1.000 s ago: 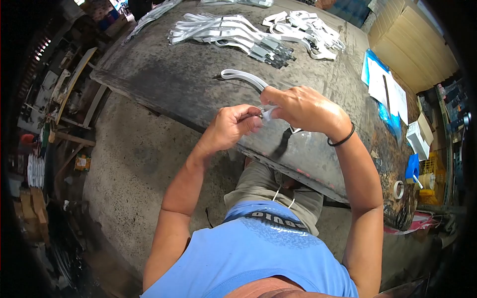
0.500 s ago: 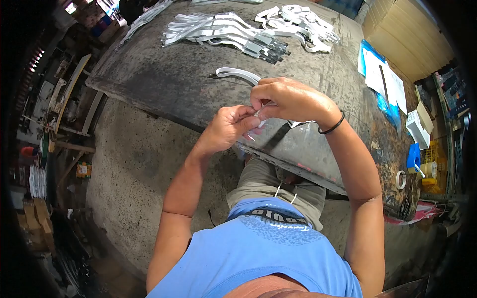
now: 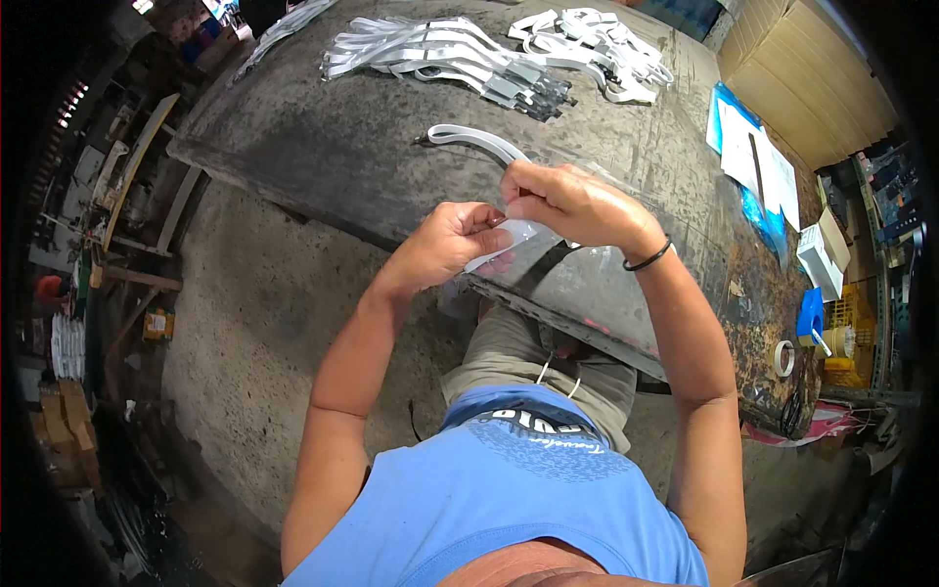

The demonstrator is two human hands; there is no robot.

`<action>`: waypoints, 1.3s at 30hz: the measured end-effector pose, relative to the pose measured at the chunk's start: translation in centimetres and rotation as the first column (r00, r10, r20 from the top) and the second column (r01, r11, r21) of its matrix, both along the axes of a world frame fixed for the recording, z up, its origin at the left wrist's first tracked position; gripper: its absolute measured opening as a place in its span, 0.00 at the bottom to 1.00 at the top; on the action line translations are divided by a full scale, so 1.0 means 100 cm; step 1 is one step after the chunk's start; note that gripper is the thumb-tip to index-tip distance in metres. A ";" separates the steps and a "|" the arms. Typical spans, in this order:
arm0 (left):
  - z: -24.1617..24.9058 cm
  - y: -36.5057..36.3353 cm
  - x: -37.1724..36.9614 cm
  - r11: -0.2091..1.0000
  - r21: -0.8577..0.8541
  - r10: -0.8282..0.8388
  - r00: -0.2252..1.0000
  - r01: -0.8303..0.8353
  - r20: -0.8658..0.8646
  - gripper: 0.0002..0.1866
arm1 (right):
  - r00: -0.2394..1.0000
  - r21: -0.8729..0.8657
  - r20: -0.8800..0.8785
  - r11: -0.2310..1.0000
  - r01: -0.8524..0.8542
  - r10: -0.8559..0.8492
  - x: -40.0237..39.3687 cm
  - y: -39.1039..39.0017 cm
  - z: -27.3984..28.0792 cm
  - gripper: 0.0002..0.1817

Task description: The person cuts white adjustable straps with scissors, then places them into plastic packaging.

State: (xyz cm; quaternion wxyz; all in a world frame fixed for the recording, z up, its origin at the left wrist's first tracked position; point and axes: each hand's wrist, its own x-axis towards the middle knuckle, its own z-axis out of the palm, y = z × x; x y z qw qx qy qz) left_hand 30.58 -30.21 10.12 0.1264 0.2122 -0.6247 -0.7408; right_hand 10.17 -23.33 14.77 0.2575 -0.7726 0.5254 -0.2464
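Left hand: the left hand (image 3: 440, 249) is being kept nearly closed, with the near-left end of the clear-and-white piece (image 3: 530, 233) being pinched between thumb and fingers.
Right hand: the right hand (image 3: 582, 207) is being curled inward, with the piece's upper edge being gripped at the fingertips.
Clear-and-white piece: it is being held up between the 2 hands, rightward of the left fingertips and just below the right ones; its long axis is slanting from near left to far right.
Nearer hand: neither is being favoured, as the piece is being touched by both.
White strap: beyond the hands, 1 looped strap (image 3: 479, 136) is lying on the table (image 3: 293, 132), its loop pointing far left; its near end is being hidden.
Strap bundle: farther away, layered straps (image 3: 430, 49) are being seen beside tangled straps (image 3: 587, 49).
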 end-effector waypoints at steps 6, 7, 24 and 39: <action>-0.010 -0.014 0.003 0.997 -0.054 -0.050 0.999 0.049 -0.017 0.14 | 0.993 -0.100 0.092 0.992 0.078 -0.069 0.009 0.001 -0.013 0.19; -0.009 -0.016 0.003 0.995 -0.080 -0.054 0.998 0.052 -0.020 0.14 | 0.995 -0.022 0.069 0.997 0.068 -0.067 0.011 0.003 -0.009 0.19; 0.055 -0.216 0.165 0.621 -0.761 0.514 0.635 0.188 0.577 0.20 | 0.775 0.059 0.540 0.934 0.352 -0.326 -0.033 -0.004 -0.036 0.19; -0.079 -0.145 0.055 0.621 -0.473 0.703 0.711 -0.625 -0.017 0.10 | 0.778 -0.070 0.398 0.830 0.554 -0.486 0.037 -0.072 -0.086 0.15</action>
